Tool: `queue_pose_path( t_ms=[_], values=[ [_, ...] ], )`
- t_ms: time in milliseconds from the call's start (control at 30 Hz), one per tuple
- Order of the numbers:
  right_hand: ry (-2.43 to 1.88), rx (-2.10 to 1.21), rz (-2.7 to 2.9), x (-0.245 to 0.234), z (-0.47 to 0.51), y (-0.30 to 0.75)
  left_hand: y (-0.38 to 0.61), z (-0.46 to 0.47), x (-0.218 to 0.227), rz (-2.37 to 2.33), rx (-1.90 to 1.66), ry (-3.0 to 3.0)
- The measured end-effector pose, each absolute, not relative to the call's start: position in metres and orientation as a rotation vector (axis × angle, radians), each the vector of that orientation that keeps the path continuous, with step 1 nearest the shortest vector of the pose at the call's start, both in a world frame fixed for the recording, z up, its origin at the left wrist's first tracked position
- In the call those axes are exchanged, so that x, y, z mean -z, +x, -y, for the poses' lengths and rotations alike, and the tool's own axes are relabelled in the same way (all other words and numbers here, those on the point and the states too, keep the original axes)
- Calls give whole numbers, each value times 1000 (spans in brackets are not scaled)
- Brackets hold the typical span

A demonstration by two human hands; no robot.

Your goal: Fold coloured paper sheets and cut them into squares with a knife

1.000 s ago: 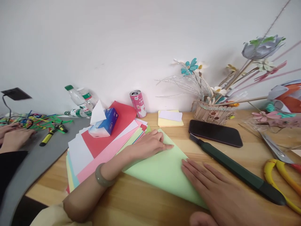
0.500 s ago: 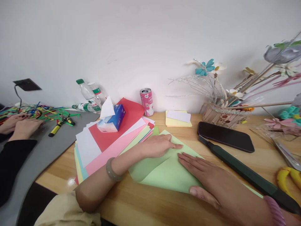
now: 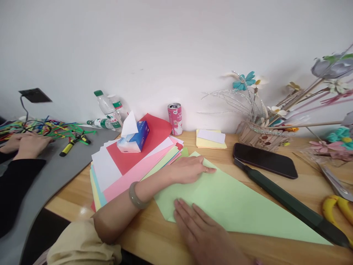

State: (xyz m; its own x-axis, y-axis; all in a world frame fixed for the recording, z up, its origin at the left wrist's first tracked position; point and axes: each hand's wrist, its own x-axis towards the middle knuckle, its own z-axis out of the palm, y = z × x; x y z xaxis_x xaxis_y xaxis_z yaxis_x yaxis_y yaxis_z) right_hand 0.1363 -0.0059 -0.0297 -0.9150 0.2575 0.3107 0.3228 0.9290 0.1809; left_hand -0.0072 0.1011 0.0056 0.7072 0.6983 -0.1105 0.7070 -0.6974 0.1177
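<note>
A folded sheet of light green paper (image 3: 248,200) lies on the wooden table, tapering to a long point at the lower right. My left hand (image 3: 190,170) rests on its upper part, one ringed finger stretched along the upper edge and the other fingers curled under. That hand presses the paper without gripping it. Lower down, my right hand (image 3: 200,230) lies flat across the paper's lower left edge, fingers extended and nothing in them. Beyond the paper's upper right edge is a dark green long-handled cutter (image 3: 286,198), its tip near a black phone (image 3: 264,160).
Left of the paper sits a stack of coloured paper (image 3: 118,176) bearing a tissue box (image 3: 135,138). A pink can (image 3: 175,119), small note sheets (image 3: 211,139) and a flower basket (image 3: 261,136) line the wall. Yellow-handled scissors (image 3: 331,206) lie right. Another person's hands (image 3: 30,145) work far left.
My right hand has slid left and toward me across the paper, uncovering its right part. The lifted fold at the lower left now lies flatter. My left hand has stayed about in place.
</note>
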Motion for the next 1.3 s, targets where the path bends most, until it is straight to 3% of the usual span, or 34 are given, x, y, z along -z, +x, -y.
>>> queue_pose_path(
  t_ms=[233, 467, 700, 933, 1167, 1300],
  values=[
    [-330, 383, 2799, 19, 16, 122, 0, -87, -3, -1221, -40, 2876],
    [-683, 422, 2670, 21, 10, 170, 6, -82, 4, -1221, 23, 3036],
    [-921, 671, 2619, 24, 20, 217, 8, -81, 7, -1237, 51, 3049],
    [-1169, 772, 2557, 35, 35, 290, 1, -87, 12, -1189, -109, 2902],
    [-1156, 737, 2567, 40, 40, 299, -4, -95, 11, -1139, -195, 2743],
    [-993, 465, 2709, 17, 14, 266, -6, -100, 11, -1095, -186, 2709]
  ],
)
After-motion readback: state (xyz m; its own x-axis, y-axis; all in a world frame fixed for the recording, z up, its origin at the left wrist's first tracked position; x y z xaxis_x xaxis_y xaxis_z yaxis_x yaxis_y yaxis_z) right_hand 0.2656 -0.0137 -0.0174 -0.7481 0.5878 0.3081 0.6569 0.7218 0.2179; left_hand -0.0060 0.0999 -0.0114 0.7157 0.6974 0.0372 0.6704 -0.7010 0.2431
